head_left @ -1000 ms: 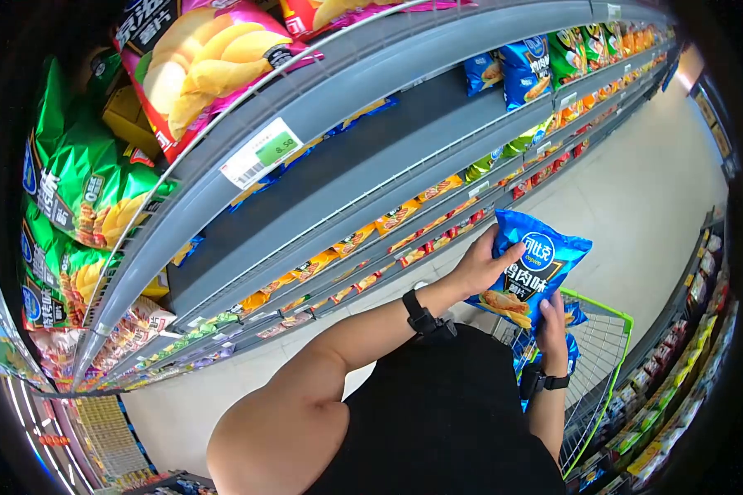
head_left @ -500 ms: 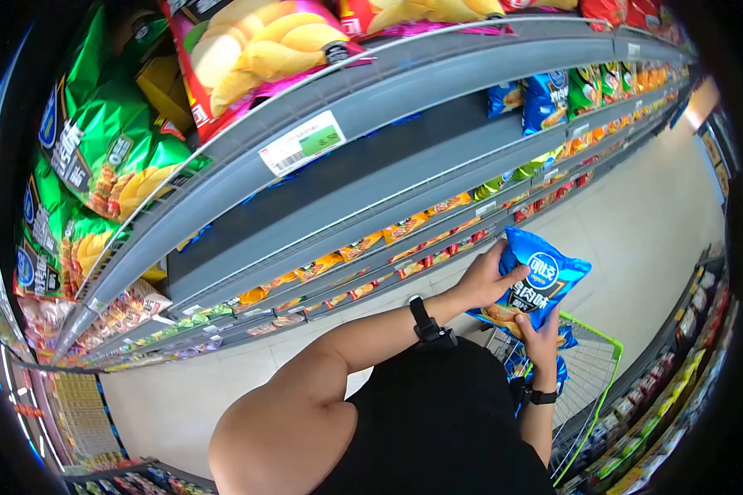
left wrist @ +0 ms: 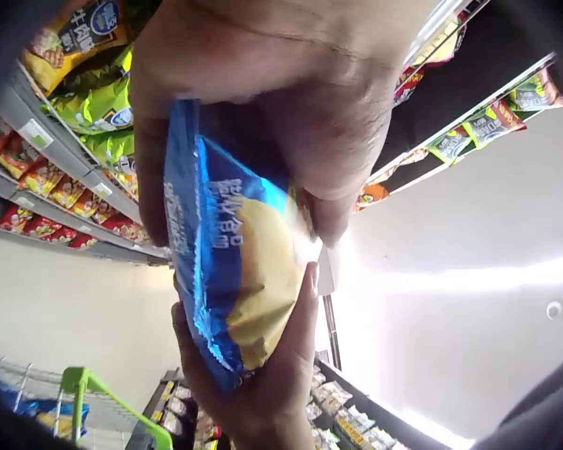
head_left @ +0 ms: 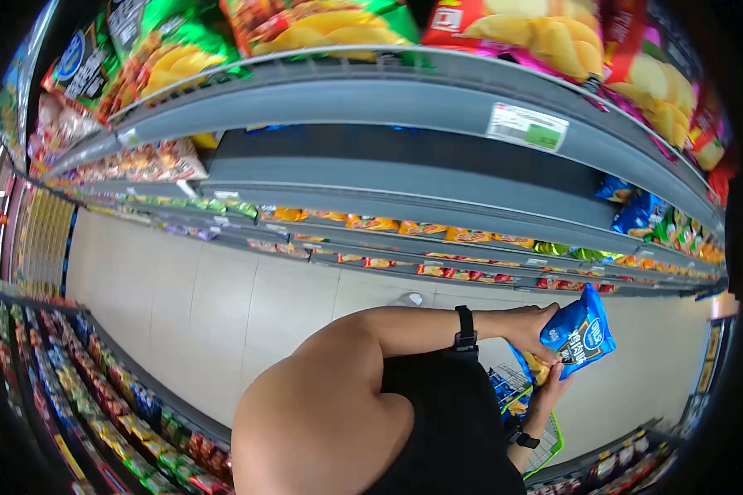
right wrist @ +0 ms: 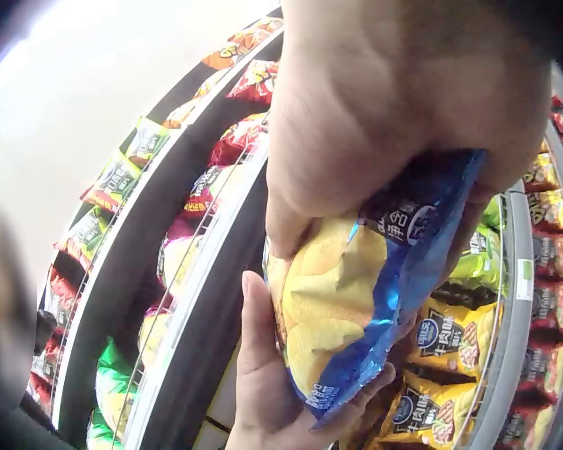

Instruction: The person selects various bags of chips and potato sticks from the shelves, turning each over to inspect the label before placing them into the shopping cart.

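Both hands hold a blue bag of potato chips [head_left: 582, 330] out in front of the body, over the shopping cart. My left hand [head_left: 530, 332] grips one end, its thumb and fingers on opposite sides. From below, my right hand [head_left: 551, 384] holds the other end between thumb and fingers. In the left wrist view the chip bag [left wrist: 263, 272] shows its side edge and a yellow chip picture. The right wrist view shows the yellow chip picture on the bag [right wrist: 333, 291] too, with the left thumb along its edge.
A green-rimmed wire shopping cart [head_left: 557, 441] stands below the hands with blue bags in it. Long grey shelves [head_left: 347, 173] of chip bags run along the far side. Another snack shelf [head_left: 99, 371] is at lower left. Pale tiled floor [head_left: 223, 289] lies between them.
The head view has swung left, so the shelves slide to the right in it. The bag has turned in the hands and appears lower and further right. Both hands keep their hold.
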Demonstrator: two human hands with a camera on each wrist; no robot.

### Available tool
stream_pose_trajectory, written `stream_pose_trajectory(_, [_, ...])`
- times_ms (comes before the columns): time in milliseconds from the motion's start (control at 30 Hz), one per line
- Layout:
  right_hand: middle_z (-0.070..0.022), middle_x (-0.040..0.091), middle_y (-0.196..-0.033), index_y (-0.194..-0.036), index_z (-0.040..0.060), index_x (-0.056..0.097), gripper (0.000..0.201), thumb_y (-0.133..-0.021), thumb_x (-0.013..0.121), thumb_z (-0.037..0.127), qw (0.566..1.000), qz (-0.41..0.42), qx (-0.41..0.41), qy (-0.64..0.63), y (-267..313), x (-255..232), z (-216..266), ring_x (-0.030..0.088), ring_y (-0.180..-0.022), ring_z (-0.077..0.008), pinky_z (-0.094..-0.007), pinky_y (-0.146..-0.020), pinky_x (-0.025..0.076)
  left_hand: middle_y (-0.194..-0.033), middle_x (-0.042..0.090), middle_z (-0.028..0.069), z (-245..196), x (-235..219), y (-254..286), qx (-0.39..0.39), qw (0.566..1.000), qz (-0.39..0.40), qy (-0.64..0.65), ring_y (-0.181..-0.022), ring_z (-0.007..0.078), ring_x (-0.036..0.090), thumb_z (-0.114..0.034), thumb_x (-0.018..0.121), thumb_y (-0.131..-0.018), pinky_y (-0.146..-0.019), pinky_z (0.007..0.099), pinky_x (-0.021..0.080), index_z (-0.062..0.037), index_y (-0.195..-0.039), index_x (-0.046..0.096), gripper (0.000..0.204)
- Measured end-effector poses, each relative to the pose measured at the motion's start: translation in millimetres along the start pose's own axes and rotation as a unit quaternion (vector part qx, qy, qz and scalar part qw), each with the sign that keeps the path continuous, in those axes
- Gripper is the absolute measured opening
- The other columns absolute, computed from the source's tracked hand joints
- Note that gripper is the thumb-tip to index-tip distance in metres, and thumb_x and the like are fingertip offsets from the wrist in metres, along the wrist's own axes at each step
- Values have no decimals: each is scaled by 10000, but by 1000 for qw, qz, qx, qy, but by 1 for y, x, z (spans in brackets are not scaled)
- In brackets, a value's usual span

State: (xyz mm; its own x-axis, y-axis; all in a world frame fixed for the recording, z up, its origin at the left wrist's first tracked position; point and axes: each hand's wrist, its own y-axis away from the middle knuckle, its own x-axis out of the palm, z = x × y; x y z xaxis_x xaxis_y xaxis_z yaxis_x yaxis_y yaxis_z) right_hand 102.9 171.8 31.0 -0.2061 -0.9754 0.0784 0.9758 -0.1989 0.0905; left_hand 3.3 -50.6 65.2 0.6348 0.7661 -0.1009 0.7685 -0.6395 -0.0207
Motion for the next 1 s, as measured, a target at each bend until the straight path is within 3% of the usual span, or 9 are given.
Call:
stream_pose_trajectory(133, [-129, 570, -1266, -1417, 1, 385, 582, -1003, 632, 326, 997, 67, -37, 23, -32, 10, -3, 605, -1093, -212, -355, -931, 507, -1157, 634, 298, 4, -17, 15, 70, 994, -76, 24, -1048, 384, 673, -510, 889, -659, -889, 405, 534, 89, -1323, 318, 1061])
stream_pose_trajectory(367, [-137, 556, -1308, -1451, -1, 358, 592, -1017, 602, 318, 984, 168, -30, 41, -70, 45, 3, 602, -1140, -233, -370, -954, 513, -1182, 633, 253, 0, -47, 41, 38, 983, -181, 16, -1082, 361, 654, -468, 886, -670, -921, 395, 511, 71, -1322, 382, 985])
stream_pose_trajectory(633, [-155, 533, -1351, -1474, -2, 332, 606, -1021, 584, 312, 982, 164, -26, 89, -87, 50, 18, 592, -1159, -240, -375, -973, 502, -1212, 628, 230, 0, -60, 29, 5, 983, -180, 25, -1126, 339, 635, -480, 885, -674, -950, 406, 501, 41, -1351, 404, 980])
stream_pose_trajectory(767, [-173, 487, -1409, -1520, 15, 279, 651, -1018, 582, 299, 993, 103, -27, 50, -78, 33, -1, 568, -1217, -272, -388, -998, 495, -1256, 617, 204, 0, -57, 17, 66, 986, -142, 61, -1181, 299, 609, -397, 909, -690, -994, 392, 489, 40, -1383, 369, 981])
stream_pose_trajectory(800, [-153, 473, -1448, -1520, 30, 300, 699, -1011, 537, 447, 995, 101, -11, -17, -71, 32, -2, 557, -1248, -307, -433, -1027, 476, -1264, 616, 186, -1, -63, 13, 101, 977, -136, 129, -1180, 282, 613, -327, 906, -715, -1000, 386, 494, 32, -1393, 355, 945])
stream_pose_trajectory(900, [-137, 540, -1436, -1465, 63, 438, 863, -933, 386, 741, 945, 133, 119, -276, -45, -15, 5, 527, -1303, -314, -489, -1079, 422, -1316, 590, 157, -25, -49, 3, 76, 922, 60, 375, -1178, 217, 610, -191, 870, -778, -1000, 378, 513, 1, -1447, 305, 896])
stream_pose_trajectory(933, [-133, 525, -1452, -1452, 56, 451, 865, -936, 380, 747, 950, 4, 171, -263, -39, -24, 3, 531, -1297, -303, -444, -1092, 418, -1334, 581, 147, -32, -49, -2, 73, 914, 91, 390, -1177, 196, 609, -146, 858, -799, -1000, 375, 519, -9, -1465, 289, 886])
stream_pose_trajectory(967, [-112, 532, -1436, -1467, 48, 433, 813, -981, 370, 697, 959, 71, 128, -244, -40, -55, -22, 533, -1289, -274, -401, -1105, 410, -1358, 566, 142, -34, -48, -9, 67, 918, 118, 372, -1204, 190, 588, -156, 860, -797, -1027, 382, 500, -13, -1482, 274, 913])
stream_pose_trajectory(1000, [-100, 518, -1444, -1520, 36, 360, 737, -1039, 362, 594, 983, -92, 90, -133, -23, -27, -12, 506, -1319, -255, -419, -1137, 382, -1387, 540, 137, -31, -42, -17, 83, 936, 112, 323, -1251, 198, 552, -164, 864, -792, -1064, 391, 462, -15, -1503, 251, 950])
